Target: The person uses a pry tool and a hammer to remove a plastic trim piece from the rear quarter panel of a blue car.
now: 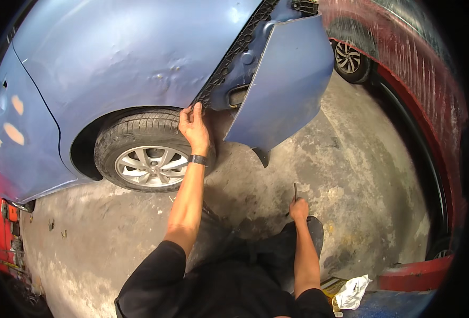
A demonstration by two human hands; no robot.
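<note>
My left hand [194, 130] is raised to the lower rear corner of the blue fender panel [123, 58], beside the wheel arch. Its thumb and fingers pinch the edge there, at the bottom end of a black plastic bracket strip [229, 63]. Just under this hand is the car's tire [139, 125] with its silver wheel rim [152, 166]. To the right, a blue bumper cover [285, 79] hangs away from the body, leaving a gap. Low over my knee, my right hand [298, 209] is closed round a thin dark rod-like tool [296, 191] pointing upward; its full shape is hidden.
A red car [404, 63] under clear plastic sheeting stands at the right. Dents mark the blue panel, and pale patches [14, 133] show at far left. Small bits lie on the stained concrete floor [112, 228]. Near my right elbow is a crumpled white bag [352, 292].
</note>
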